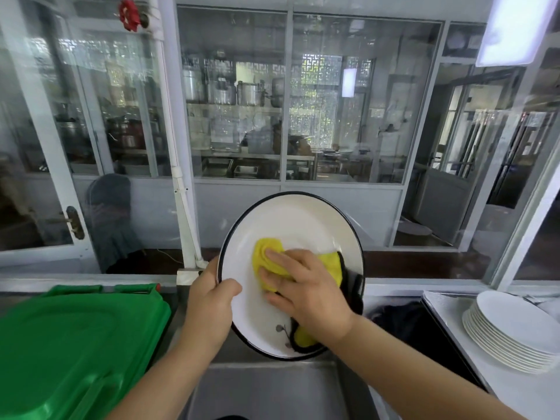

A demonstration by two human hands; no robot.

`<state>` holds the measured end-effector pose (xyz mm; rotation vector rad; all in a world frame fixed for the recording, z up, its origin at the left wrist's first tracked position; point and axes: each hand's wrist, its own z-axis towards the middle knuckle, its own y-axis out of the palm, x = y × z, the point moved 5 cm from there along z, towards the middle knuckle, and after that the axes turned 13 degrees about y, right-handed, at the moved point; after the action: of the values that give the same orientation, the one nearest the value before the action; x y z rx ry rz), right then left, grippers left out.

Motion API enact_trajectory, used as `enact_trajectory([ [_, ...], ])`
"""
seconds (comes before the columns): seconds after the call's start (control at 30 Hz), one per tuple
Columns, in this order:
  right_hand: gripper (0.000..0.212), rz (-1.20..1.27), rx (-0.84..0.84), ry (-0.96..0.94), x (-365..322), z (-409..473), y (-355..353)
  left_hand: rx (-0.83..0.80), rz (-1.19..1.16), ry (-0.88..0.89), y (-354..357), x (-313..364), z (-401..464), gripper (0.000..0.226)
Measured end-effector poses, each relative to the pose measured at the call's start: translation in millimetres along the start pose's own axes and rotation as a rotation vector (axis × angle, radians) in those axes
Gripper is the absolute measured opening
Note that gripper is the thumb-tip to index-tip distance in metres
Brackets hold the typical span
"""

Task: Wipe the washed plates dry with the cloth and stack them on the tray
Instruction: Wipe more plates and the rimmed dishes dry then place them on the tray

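Yellow cloth on black-rimmed plate

Plate: white, oval, with a thin black rim and a small dark motif near its lower edge; held tilted, its face toward the camera, above the steel sink. Cloth: yellow with black edging; bunched against the plate's face, 1 end trailing over the plate's right rim. Stack of plates: plain white, lying flat at the right on the tray; only part of the tray shows.
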<state>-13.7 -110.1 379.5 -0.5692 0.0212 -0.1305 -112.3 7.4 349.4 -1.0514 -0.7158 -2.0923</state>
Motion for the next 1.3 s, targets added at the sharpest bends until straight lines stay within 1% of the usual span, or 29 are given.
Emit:
enact_trajectory([
  [0.13,0.018,0.049,-0.174,-0.061,-3,-30,6,0.011,0.023,0.006,-9,1,5,0.033],
  [0.23,0.012,-0.021,-0.259,-0.076,12,-44,-2,-0.018,0.076,-0.012,-16,0,5,0.034],
  [0.33,0.011,-0.176,-0.226,-0.013,26,-42,-14,0.003,0.089,-0.036,-21,-4,5,0.03],
  [0.4,0.01,-0.137,-0.148,0.091,23,-39,-19,0.046,0.073,-0.054,-21,-8,6,0.026],
  [0.47,0.01,-0.02,-0.075,0.161,7,-43,-16,0.091,0.072,-0.062,-18,-11,5,0.026],
  [0.5,0.016,0.028,-0.063,0.174,-4,-46,-10,0.112,0.073,-0.058,-16,-12,4,0.027],
  [0.57,0.033,0.065,-0.103,0.176,-26,-55,3,0.146,0.074,-0.059,-10,-12,3,0.028],
  [0.6,0.037,0.042,-0.128,0.176,-33,-58,9,0.151,0.074,-0.062,-7,-11,2,0.029],
  [0.63,0.034,-0.01,-0.146,0.179,-35,-61,13,0.149,0.072,-0.06,-6,-10,2,0.03],
  [0.67,0.031,-0.071,-0.142,0.183,-32,-64,14,0.141,0.07,-0.055,-5,-9,1,0.031],
  [0.77,0.042,-0.221,-0.073,0.159,-10,-70,7,0.087,0.08,-0.047,-7,-5,1,0.031],
  [0.83,0.043,-0.263,-0.044,0.106,6,-75,1,0.054,0.083,-0.081,-10,-4,4,0.027],
  [0.9,0.035,-0.267,-0.042,-0.001,11,-79,-1,0.047,0.067,-0.161,-10,-6,8,0.019],
  [0.97,0.032,-0.246,-0.061,-0.08,9,-81,0,0.029,0.094,-0.255,-12,-8,14,0.019],
  [1.0,0.032,-0.236,-0.071,-0.094,9,-80,0,-0.006,0.12,-0.301,-14,-8,16,0.017],
  [1.03,0.03,-0.235,-0.078,-0.099,10,-80,0,-0.067,0.142,-0.346,-15,-8,18,0.014],
  [1.07,0.027,-0.24,-0.086,-0.102,12,-80,-1,-0.143,0.169,-0.387,-15,-8,18,0.015],
  [1.1,0.025,-0.251,-0.097,-0.11,14,-80,-1,-0.22,0.215,-0.415,-17,-9,19,0.024],
  [1.13,0.024,-0.267,-0.111,-0.121,16,-82,-2,-0.285,0.3,-0.4,-20,-10,19,0.038],
  [1.17,0.023,-0.282,-0.128,-0.136,17,-84,-2,-0.341,0.441,-0.333,-23,-8,20,0.055],
  [1.23,0.024,-0.291,-0.167,-0.148,20,-86,-2,-0.449,0.822,-0.114,-26,0,15,0.095],
  [1.27,0.026,-0.292,-0.184,-0.145,21,-85,-2,-0.521,0.984,0.027,-20,6,8,0.107],
  [1.3,0.028,-0.291,-0.201,-0.137,22,-83,-2,-0.627,1.108,0.172,-11,10,-1,0.111],
])
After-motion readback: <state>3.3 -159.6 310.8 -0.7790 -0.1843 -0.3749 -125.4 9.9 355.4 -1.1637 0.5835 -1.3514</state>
